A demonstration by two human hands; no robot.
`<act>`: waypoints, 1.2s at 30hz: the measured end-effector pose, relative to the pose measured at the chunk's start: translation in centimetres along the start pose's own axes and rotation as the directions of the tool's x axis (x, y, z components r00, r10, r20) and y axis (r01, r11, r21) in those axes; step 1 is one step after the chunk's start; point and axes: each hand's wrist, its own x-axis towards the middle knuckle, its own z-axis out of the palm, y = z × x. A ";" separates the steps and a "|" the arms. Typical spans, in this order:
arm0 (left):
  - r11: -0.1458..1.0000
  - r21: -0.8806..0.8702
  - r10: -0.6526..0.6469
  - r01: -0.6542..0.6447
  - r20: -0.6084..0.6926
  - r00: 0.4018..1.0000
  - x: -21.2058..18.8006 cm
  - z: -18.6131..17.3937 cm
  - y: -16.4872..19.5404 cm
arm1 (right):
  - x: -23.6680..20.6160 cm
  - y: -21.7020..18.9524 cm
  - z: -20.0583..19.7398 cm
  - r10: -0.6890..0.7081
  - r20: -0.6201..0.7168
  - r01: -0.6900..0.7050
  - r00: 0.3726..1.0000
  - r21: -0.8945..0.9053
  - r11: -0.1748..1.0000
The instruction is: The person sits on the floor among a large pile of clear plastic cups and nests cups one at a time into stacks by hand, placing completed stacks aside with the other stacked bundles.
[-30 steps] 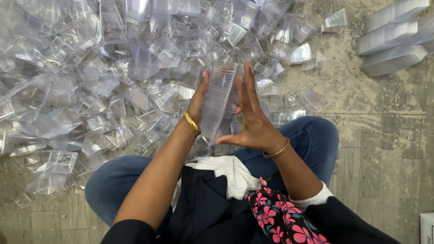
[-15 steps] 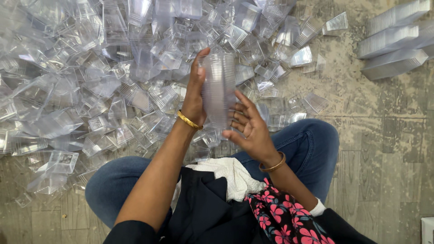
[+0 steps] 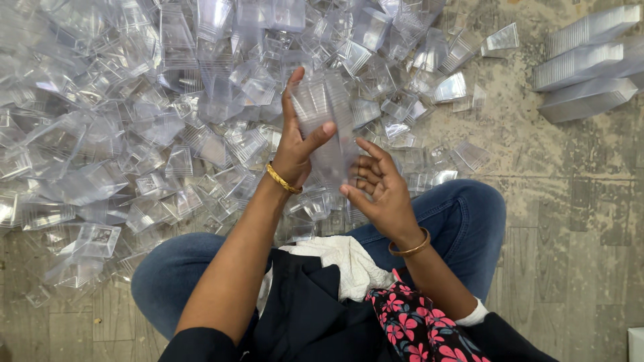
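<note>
The left hand (image 3: 295, 144) gripped a nested stack of clear plastic cups (image 3: 329, 131), thumb across its front and fingers up along its far side, so the stack stood with its long axis running away from the person, out over the near edge of the loose heap of clear cups (image 3: 134, 134) that covered the floor (image 3: 570, 221). The right hand (image 3: 379, 191) sat just below and to the right of the stack, fingers half curled and touching its lower end; whether it truly clasped the plastic or only steadied it was hard to tell through the clear walls. The left hand was the nearer and firmer hold. Finished stacks (image 3: 583, 64) lay well apart at the floor's far right corner.
</note>
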 end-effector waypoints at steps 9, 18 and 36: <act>1.000 0.005 -0.029 0.029 0.002 1.000 -0.1 0.2 -0.3 | 0.4 -0.2 0.1 -0.030 0.023 0.031 0.999 -0.055 0.998; 0.999 -0.003 -0.041 0.042 0.024 0.999 -0.3 0.2 -0.3 | 0.4 0.1 0.2 -0.047 -0.013 0.046 0.999 -0.075 0.996; 0.993 -0.101 -0.059 0.064 0.053 0.997 0.1 -0.8 1.2 | -0.5 -0.7 -3.0 0.081 -0.005 -0.077 0.997 -0.362 0.929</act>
